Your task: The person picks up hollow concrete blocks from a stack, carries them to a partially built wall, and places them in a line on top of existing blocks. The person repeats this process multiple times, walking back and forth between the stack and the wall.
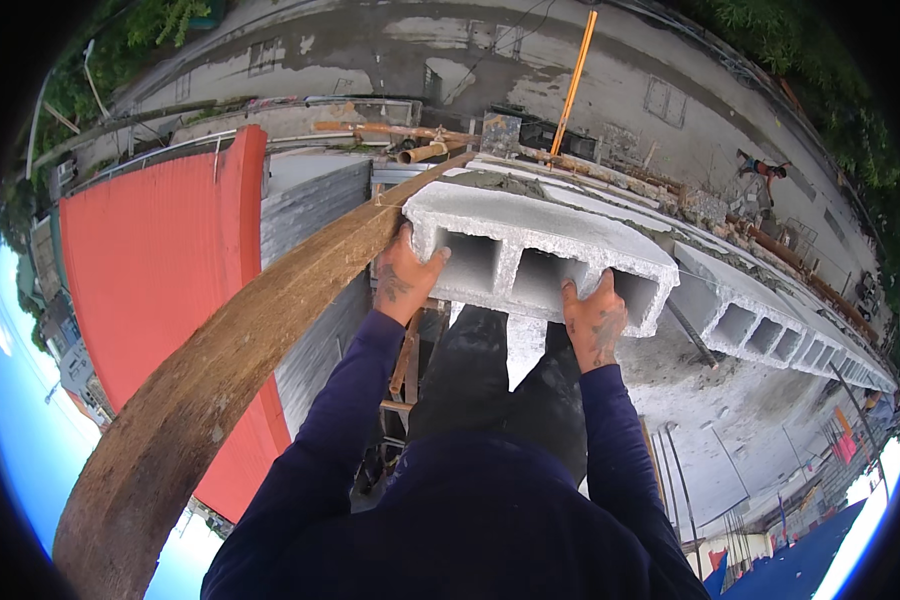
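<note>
A grey hollow concrete block [560, 222] lies in front of me, its open cavities facing me. My left hand [406, 278] is closed around its left end, thumb toward the left cavity. My right hand [597, 318] grips its lower near edge, with thumb and fingers on either side of the web between the middle and right cavities. Wet-looking mortar [505, 182] shows just beyond the block. Whether the block's underside rests on anything is hidden. A thin string runs close to its far left corner.
A thick wooden post [225, 370] rises close at my left, beside a red metal roof [155, 240]. To the right runs a row of hollow blocks [770, 325]. Thin steel bars [675, 480] stand at lower right. Far below, a person [762, 172] is by the road.
</note>
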Tool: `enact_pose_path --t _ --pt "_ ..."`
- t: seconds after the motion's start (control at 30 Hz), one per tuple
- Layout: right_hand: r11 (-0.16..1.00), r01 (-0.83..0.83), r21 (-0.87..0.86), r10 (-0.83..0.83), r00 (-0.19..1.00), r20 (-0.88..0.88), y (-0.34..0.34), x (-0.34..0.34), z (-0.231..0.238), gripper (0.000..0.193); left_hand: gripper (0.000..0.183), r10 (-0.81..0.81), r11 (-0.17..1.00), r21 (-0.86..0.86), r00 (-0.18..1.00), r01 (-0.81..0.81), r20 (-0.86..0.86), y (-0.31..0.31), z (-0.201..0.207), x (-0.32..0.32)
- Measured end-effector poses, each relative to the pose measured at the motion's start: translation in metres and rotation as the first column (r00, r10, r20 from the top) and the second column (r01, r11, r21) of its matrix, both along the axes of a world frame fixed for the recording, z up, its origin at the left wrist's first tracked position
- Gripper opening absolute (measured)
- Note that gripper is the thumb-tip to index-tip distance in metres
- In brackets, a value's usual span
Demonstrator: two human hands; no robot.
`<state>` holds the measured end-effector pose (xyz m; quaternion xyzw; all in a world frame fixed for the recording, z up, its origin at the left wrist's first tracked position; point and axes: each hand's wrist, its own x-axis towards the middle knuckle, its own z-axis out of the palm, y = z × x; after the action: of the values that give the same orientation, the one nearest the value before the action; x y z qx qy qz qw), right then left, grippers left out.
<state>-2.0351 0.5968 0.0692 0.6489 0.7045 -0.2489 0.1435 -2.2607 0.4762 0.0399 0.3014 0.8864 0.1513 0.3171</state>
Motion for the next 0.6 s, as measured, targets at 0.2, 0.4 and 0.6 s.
enact_pose_path --t 0.2,0.4,0.6 --pt "1.0 0.024 0.01 -0.024 1.0 0.001 -0.005 0.001 -0.005 0.06 0.044 -0.016 0.997 0.069 0.999 0.019 -0.031 -0.006 -0.009 0.006" --pt "0.998 0.005 -0.066 -0.004 1.0 0.015 0.0 0.001 -0.005 0.047 0.056 -0.027 0.997 0.079 0.999 0.024 0.036 -0.006 -0.012 0.002" --pt "0.991 0.045 -0.125 -0.046 0.999 -0.008 0.003 -0.001 0.0 0.05 0.052 -0.026 1.0 0.015 0.999 0.025 0.046 -0.003 -0.007 0.0"
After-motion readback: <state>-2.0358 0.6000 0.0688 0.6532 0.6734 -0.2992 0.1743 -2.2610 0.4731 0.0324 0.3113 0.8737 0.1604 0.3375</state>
